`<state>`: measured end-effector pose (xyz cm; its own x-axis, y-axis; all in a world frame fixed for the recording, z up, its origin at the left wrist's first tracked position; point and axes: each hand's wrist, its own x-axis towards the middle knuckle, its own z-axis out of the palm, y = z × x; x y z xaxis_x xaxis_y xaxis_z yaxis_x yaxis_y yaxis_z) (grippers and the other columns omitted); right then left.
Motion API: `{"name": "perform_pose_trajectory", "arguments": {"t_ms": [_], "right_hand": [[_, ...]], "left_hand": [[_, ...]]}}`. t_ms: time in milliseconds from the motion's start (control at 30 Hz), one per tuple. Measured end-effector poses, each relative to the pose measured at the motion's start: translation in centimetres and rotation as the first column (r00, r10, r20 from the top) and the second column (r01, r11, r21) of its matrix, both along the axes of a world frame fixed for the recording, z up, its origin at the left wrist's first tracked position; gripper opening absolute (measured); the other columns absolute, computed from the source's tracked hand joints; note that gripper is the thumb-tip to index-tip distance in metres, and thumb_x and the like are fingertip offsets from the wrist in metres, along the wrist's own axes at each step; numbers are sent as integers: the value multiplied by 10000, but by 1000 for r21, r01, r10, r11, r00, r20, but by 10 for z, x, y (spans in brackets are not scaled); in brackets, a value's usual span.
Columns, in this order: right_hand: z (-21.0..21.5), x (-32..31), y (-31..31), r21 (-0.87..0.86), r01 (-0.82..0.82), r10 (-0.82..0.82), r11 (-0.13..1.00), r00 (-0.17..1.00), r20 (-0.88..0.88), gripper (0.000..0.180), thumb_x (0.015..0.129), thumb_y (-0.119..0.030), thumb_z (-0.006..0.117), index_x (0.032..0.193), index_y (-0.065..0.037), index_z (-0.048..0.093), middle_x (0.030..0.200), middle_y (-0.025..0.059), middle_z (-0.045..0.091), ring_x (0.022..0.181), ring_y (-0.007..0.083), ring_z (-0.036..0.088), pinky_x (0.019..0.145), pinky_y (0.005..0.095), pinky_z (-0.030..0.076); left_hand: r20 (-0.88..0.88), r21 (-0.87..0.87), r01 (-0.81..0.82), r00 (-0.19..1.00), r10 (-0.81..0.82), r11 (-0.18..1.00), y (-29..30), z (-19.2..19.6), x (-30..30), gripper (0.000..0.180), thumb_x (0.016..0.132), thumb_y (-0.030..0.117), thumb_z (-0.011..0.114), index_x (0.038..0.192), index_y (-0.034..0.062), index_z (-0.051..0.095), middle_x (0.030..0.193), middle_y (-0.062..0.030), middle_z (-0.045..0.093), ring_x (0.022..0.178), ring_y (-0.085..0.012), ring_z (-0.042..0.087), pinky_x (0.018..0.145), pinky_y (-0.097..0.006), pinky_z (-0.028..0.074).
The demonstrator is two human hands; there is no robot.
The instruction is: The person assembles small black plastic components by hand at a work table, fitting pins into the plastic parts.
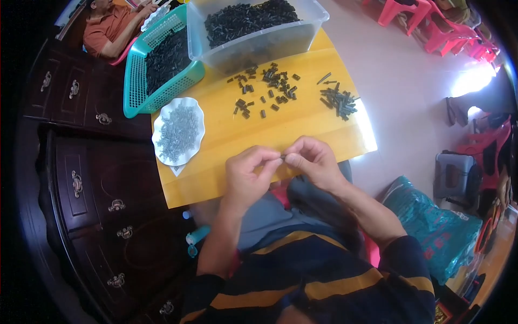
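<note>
Over the near side of the worktop [226, 137], our left hand [249, 170] and right hand [318, 164] meet, thumbs and forefingers pinched closely on one small dark piece [283, 156]. We judge this to be fine fingertip work, perhaps fitting parts together; the next move calls for a light, steady grip. The piece looks tiny, its shape mostly hidden by our fingertips.

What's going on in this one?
The left hand and right hand meet, pinching a small dark piece near the close edge of a yellow table. Beyond them lie scattered short black pieces, with a pile of thin dark pieces to the right and a white wavy-edged dish of small pale parts to the left. A teal basket and clear tub, both holding black pieces, stand farther back.
</note>
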<state>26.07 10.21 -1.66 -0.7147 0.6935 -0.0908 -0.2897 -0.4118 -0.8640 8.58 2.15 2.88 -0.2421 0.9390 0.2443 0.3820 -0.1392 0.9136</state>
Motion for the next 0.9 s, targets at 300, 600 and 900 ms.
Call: {"name": "perform_pose_trajectory", "arguments": {"t_ms": [300,600,900], "right_hand": [[3,-7,0,-182,-149,152,972,988,7,183,1030,-132,637,1169,-13,636,942,23,694,783,74,650,597,255,600],[2,-2,0,-288,-123,137,950,990,29,218,1019,-171,658,1187,-31,652,971,28,717,795,97,685,620,266,600],[-1,-6,-3,-333,-173,172,927,985,-32,199,1033,-233,634,1122,-58,667,1033,54,744,789,88,687,587,244,561]], "left_hand": [[12,-38,86,996,-85,996,-2,4,-11,213,834,-87,745,1033,-14,723,872,-76,718,797,-138,705,728,-270,573],[-209,-24,75,975,-78,997,-5,5,-12,506,772,19,835,1247,1,664,1018,-102,707,900,-194,698,791,-308,563],[-571,82,-9,819,54,997,-3,-4,6,540,742,133,826,1244,31,655,1121,-139,686,994,-337,681,844,-420,562]]}}
